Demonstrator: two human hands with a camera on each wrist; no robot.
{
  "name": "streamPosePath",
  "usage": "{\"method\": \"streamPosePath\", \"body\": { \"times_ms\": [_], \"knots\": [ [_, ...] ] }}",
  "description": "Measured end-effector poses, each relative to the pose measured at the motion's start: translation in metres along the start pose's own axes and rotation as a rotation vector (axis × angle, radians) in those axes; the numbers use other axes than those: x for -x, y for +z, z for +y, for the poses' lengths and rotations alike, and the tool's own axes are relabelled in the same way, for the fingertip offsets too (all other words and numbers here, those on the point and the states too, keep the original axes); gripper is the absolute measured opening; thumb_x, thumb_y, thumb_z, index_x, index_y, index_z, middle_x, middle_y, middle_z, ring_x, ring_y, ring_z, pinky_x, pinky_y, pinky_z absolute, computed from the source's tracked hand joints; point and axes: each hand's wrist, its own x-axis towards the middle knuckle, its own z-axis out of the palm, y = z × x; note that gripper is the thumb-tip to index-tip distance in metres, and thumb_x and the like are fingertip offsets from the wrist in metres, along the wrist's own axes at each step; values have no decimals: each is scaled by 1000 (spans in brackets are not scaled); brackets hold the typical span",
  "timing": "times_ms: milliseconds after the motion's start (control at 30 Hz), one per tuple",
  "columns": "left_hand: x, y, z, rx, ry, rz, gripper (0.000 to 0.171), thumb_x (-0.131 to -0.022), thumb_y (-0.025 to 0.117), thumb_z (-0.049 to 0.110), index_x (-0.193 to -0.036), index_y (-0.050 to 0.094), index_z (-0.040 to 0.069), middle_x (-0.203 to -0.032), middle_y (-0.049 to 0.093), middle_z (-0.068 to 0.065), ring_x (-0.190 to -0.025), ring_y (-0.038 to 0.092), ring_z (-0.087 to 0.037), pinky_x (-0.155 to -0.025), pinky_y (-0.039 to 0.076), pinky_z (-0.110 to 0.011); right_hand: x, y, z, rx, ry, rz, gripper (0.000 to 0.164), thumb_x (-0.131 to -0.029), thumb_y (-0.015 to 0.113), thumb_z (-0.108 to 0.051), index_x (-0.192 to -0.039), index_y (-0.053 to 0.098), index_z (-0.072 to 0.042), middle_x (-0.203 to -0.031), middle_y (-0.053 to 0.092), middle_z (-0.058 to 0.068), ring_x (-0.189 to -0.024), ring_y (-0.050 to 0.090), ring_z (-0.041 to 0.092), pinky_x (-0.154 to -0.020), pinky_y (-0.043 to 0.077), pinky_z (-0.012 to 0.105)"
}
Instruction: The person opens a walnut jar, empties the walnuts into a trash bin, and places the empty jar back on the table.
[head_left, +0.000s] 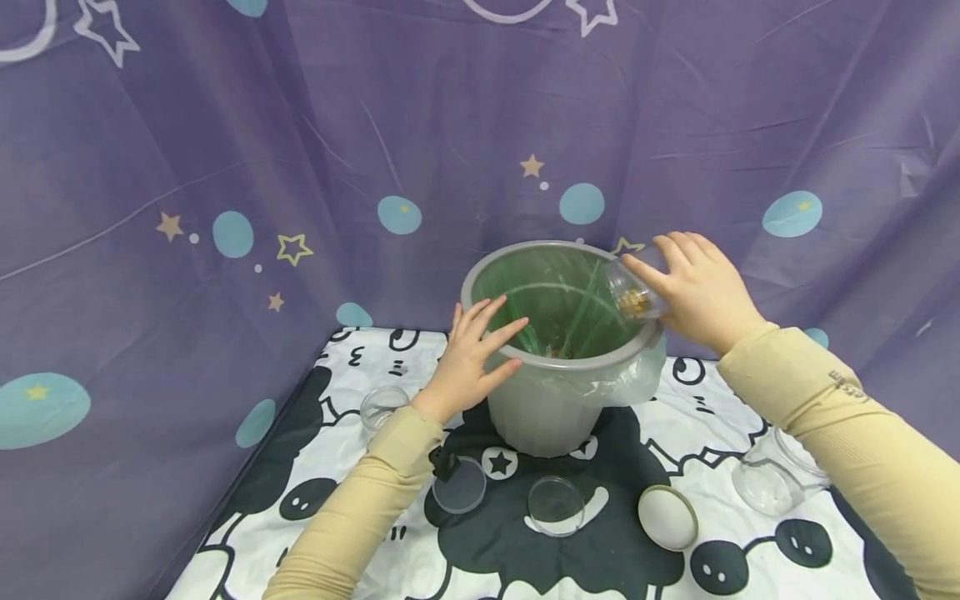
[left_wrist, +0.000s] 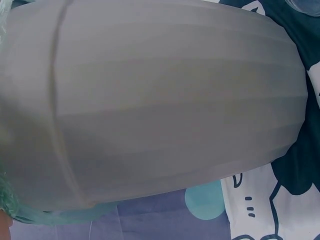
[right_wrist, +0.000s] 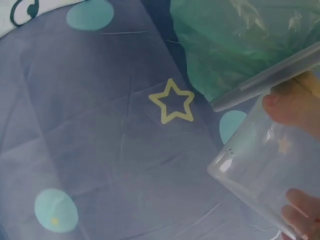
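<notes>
Tipping a clear jar into the bin.

My right hand (head_left: pixel 701 287) grips the jar (head_left: pixel 633 292), fingers wrapped round its wall, mouth tilted down over the right side of the bin (head_left: pixel 558 408) rim; brownish bits sit near its mouth. It looks light, stiff and smooth, likely slippery, so I judge the wall the best place to hold. My left hand (head_left: pixel 472 354) rests with straight fingers on the bin's left rim, over the green liner (head_left: pixel 562 312). The bin stands near the tabletop's back edge; lids (head_left: pixel 556 505) lie at the front.
</notes>
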Motion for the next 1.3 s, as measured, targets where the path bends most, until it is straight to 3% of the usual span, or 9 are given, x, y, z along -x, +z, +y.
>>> {"method": "streamPosePath", "body": {
  "times_ms": [367, 700, 967, 1300],
  "knots": [
    [1, 0, -1, -6, -6, -4, 69, -92, 24, 66, -138, 51, 21, -152, 31, -12, -141, 23, -33, -113, 0, -63, -6, -1, -1, 50, -61, -11, 73, -53, 70, 7, -123, 57, -10, -111, 56, 33, -104, 52, 47, -99, 39, 53],
    [1, 1, 0, -1, -5, -2, 69, -92, 25, 66, -138, 51, 20, -152, 31, -12, -141, 23, -33, -113, 1, -63, -1, 0, -1, 38, -54, 7, 81, -48, 77, 2, -124, 55, -10, -111, 55, 33, -104, 51, 47, -98, 39, 54],
    [0, 1, 1, 0, 1, 7, 70, -93, 25, 66, -136, 52, 18, -151, 32, -13, -140, 24, -34, -113, 1, -64, 8, 1, 1, -42, 35, 45, 81, -49, 78, -5, -125, 53, -11, -111, 55, 31, -104, 51, 47, -95, 40, 56],
    [0, 2, 0, -9, 1, 10, 69, -93, 25, 66, -137, 51, 20, -151, 32, -12, -140, 24, -34, -113, 1, -64, 22, -3, 1, -156, 256, 33, 87, -48, 83, -15, -128, 50, -8, -115, 53, 29, -106, 50, 48, -91, 40, 59]
  ]
}}
